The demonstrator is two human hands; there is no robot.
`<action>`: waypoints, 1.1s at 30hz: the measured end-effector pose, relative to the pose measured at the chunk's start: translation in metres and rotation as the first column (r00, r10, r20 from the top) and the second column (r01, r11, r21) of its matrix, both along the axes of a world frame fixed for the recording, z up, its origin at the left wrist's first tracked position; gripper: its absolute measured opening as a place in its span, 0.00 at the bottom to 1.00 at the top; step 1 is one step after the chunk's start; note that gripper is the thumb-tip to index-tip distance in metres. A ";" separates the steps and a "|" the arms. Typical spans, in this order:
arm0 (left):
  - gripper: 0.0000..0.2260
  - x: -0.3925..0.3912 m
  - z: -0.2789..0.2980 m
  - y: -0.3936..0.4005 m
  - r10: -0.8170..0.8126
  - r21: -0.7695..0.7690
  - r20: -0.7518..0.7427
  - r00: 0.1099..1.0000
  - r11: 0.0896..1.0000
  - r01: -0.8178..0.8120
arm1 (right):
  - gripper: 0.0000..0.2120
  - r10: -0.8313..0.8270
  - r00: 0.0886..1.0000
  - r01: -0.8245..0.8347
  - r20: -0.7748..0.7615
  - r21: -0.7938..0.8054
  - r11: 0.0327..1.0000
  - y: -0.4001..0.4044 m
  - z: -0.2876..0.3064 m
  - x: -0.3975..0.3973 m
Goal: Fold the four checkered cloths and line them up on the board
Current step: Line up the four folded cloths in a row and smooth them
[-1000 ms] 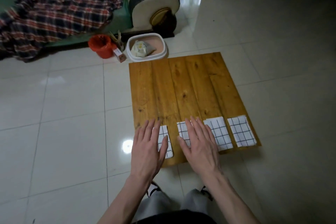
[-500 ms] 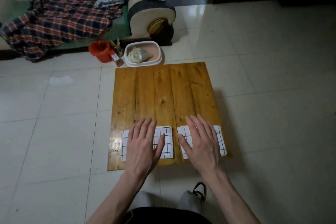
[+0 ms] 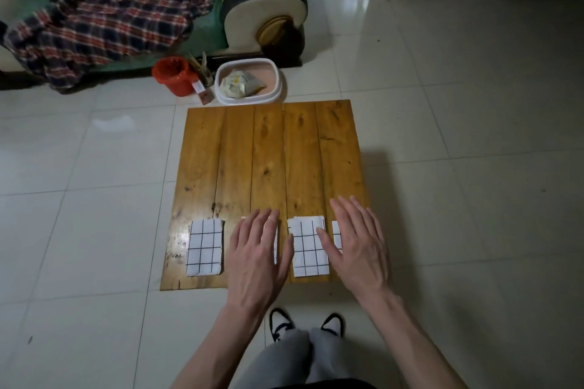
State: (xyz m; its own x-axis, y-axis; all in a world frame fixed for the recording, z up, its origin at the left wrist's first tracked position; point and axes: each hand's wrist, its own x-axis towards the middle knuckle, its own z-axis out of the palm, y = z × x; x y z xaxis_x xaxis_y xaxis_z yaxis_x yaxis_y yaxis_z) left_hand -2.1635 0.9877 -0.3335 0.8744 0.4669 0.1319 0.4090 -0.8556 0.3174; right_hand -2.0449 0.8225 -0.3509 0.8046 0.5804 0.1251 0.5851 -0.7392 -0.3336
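Observation:
A wooden board (image 3: 268,161) lies on the tiled floor. Folded white checkered cloths sit in a row along its near edge. The leftmost cloth (image 3: 204,247) lies uncovered. My left hand (image 3: 257,249) lies flat, fingers straight, over the second cloth (image 3: 275,238), which shows only as a strip. The third cloth (image 3: 308,248) lies in the gap between my hands. My right hand (image 3: 360,245) is spread flat over the rightmost cloth (image 3: 336,232), with its thumb on the third cloth's edge.
Beyond the board stand a white oval tub (image 3: 248,82) with wrappers and an orange bucket (image 3: 173,74). A sofa with a plaid blanket (image 3: 101,22) fills the far left. My shoes (image 3: 306,324) are just below the board's near edge.
Both hands have shifted to the right along the row, uncovering the leftmost cloth and the third one. The camera view has also swung, so the board sits more centrally.

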 end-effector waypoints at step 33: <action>0.23 0.090 -0.339 -0.097 -0.389 -0.209 -0.118 0.914 0.909 0.360 | 0.28 0.059 0.982 -0.092 -0.179 -0.181 0.979 -0.097 -0.332 0.049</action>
State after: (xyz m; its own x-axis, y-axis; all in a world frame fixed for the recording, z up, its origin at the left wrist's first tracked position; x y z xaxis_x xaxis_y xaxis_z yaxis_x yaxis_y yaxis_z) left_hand -2.0732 0.8907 -0.6729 0.9920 0.1039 -0.0722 0.1251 -0.8900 0.4385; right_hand -1.9958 0.7253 -0.6829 0.7575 0.6402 -0.1282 0.5876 -0.7541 -0.2935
